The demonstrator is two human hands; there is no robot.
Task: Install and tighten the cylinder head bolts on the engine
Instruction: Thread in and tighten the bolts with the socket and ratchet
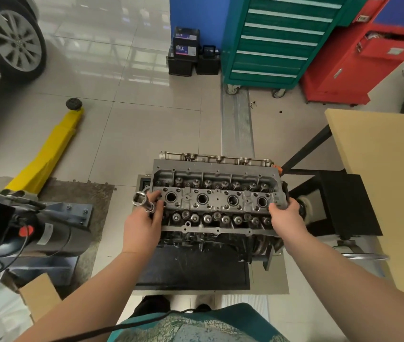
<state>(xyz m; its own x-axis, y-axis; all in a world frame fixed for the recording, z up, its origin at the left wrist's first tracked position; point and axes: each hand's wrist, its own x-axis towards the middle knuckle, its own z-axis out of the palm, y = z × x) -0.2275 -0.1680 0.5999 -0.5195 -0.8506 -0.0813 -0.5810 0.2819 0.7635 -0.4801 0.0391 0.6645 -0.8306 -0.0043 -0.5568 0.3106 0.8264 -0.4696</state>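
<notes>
1. The engine point(211, 240) sits on a dark stand point(193, 272) on the tiled floor, directly in front of the person.
2. The cylinder head point(217, 203) lies on top of the engine, valve springs and four round bores facing up.
3. The left hand point(143, 225) is at the left end of the cylinder head. Its grip is closed around a chrome socket point(143, 202), whose open end points up and to the left; the fingertips also touch the head's left edge.
4. The right hand point(286, 218) is at the right end of the cylinder head. Its fingers are curled over the edge, grip clamped on the casting.
5. Whether any head bolts are seated cannot be told.
6. Nearby: a yellow lift arm point(48, 154) at left, a green tool cabinet point(277, 40) beyond, a tan counter point(388, 174) at right.
</notes>
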